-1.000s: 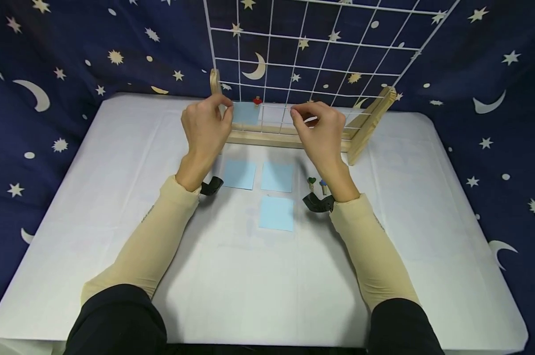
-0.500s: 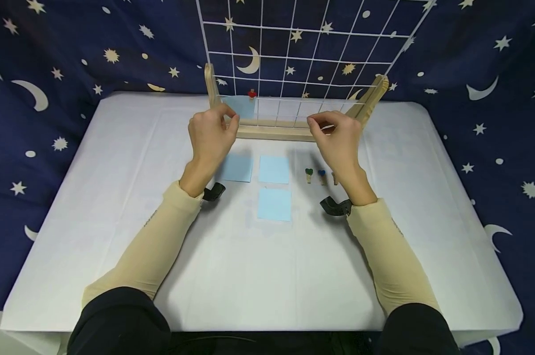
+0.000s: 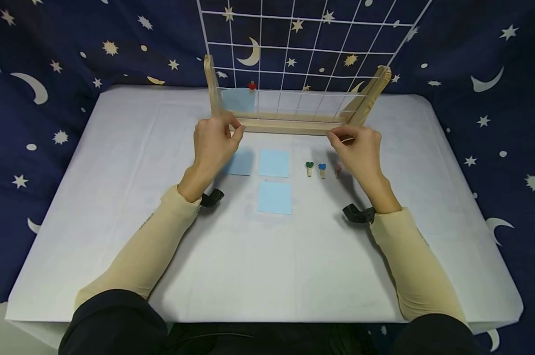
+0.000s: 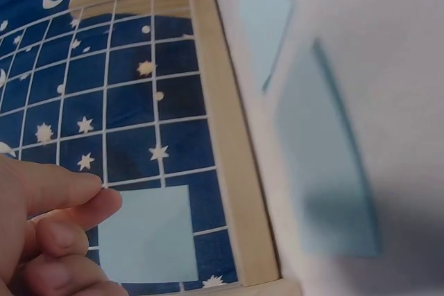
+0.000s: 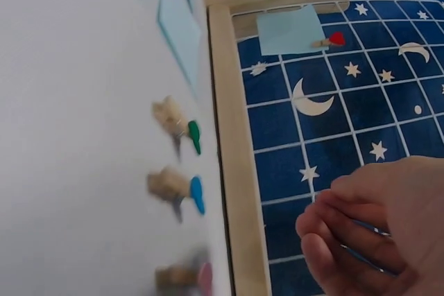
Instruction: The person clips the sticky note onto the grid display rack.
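In the head view my left hand (image 3: 215, 147) hovers in front of the left end of a white wire grid (image 3: 289, 47), fingers loosely curled and holding nothing visible. Behind it a light blue paper square (image 3: 238, 100) hangs on the grid by a clothespin with a red heart (image 3: 252, 86); the right wrist view shows this clothespin (image 5: 329, 40) at the paper's edge. My right hand (image 3: 358, 146) is in the air near the grid's right end, fingers bent with nothing visible in them. Below it lie clothespins with green (image 3: 309, 168), blue (image 3: 322, 170) and pink (image 3: 338, 169) hearts.
A wooden base bar (image 3: 285, 126) with wooden side posts (image 3: 369, 96) carries the grid at the back of the white-covered table (image 3: 267, 266). In front lie blue paper squares (image 3: 274, 163), (image 3: 274, 197) and a partly covered one (image 3: 241, 162). A dark star-patterned cloth (image 3: 130, 44) hangs behind.
My right hand has moved right and toward me, off the middle of the grid. My left hand has come down and away from the hanging paper. The pink clothespin has come into sight.
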Available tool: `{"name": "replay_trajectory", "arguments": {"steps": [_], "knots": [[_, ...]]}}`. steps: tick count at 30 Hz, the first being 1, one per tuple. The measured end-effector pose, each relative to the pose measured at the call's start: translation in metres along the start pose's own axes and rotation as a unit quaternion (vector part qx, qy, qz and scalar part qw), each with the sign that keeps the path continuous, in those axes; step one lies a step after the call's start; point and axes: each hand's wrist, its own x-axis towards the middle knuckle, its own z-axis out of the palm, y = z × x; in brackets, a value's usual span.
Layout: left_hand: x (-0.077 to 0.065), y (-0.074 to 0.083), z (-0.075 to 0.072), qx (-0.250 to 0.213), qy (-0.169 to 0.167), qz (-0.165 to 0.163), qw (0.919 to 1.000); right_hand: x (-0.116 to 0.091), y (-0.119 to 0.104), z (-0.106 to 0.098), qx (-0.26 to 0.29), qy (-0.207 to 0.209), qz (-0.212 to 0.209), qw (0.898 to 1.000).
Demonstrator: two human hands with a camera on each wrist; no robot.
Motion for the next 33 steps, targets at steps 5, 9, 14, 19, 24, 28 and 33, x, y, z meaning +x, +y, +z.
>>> {"name": "replay_trajectory", "arguments": {"steps": [5,9,14,19,24,28,33], "knots": [[-0.011,0.000,0.004,-0.008,-0.027,0.003,0.9996,-0.011,0.011,-0.007,-0.022,-0.030,0.013,0.999],[-0.017,0.002,0.008,-0.003,-0.068,0.003,0.9977,-0.020,0.018,-0.014,-0.032,-0.054,0.018,0.998],[-0.024,0.005,0.013,0.015,-0.168,0.012,0.9857,-0.027,0.024,-0.020,-0.036,-0.090,0.032,0.995],[-0.032,0.006,0.018,0.008,-0.273,0.020,0.9617,-0.027,0.028,-0.023,-0.029,-0.122,0.040,0.991],[-0.037,0.008,0.022,-0.005,-0.330,0.030,0.9436,-0.027,0.031,-0.024,-0.030,-0.166,0.043,0.985],[-0.038,0.012,0.024,0.009,-0.372,0.033,0.9277,-0.027,0.033,-0.028,-0.042,-0.203,0.053,0.977],[-0.038,0.016,0.024,0.023,-0.404,0.030,0.9141,-0.026,0.033,-0.031,-0.040,-0.241,0.068,0.967]]}}
